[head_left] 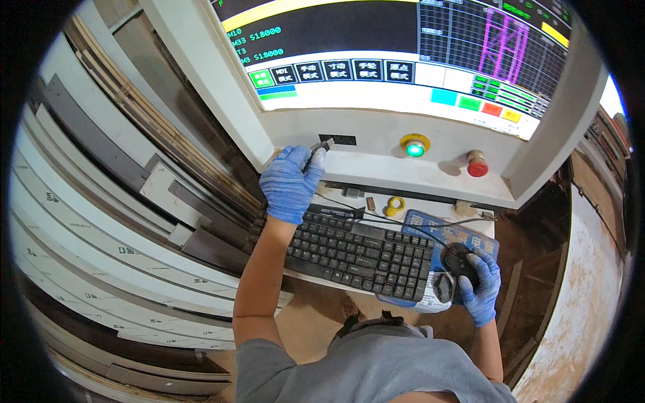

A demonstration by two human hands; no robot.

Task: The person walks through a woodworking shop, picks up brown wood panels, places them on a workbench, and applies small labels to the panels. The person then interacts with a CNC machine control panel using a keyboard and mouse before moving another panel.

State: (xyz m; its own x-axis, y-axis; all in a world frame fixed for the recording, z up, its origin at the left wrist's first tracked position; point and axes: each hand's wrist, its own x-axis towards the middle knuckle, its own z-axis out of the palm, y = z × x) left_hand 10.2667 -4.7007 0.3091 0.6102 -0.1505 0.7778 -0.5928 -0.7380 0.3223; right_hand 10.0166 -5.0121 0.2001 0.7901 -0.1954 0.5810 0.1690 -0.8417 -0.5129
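Observation:
My left hand [289, 178], in a blue knit glove, is raised in front of the console's lower panel. Between its thumb and fingers is a small dark USB stick [325, 145] with a metallic tip. That tip is right at a black socket plate [345, 140]; I cannot tell whether it is plugged in. My right hand [482, 287], gloved alike, rests closed over a black computer mouse [459, 260] on a blue printed mouse pad [480, 232]. A black keyboard [359, 254] lies between my two hands on the white shelf.
Above the panel glows a machine control screen [336, 40]. A lit green button [415, 148] with a yellow collar and a red mushroom button [477, 164] protrude from it. A yellow ring-shaped item [394, 205] and cables lie behind the keyboard. Stacked boards [114, 258] stand at left.

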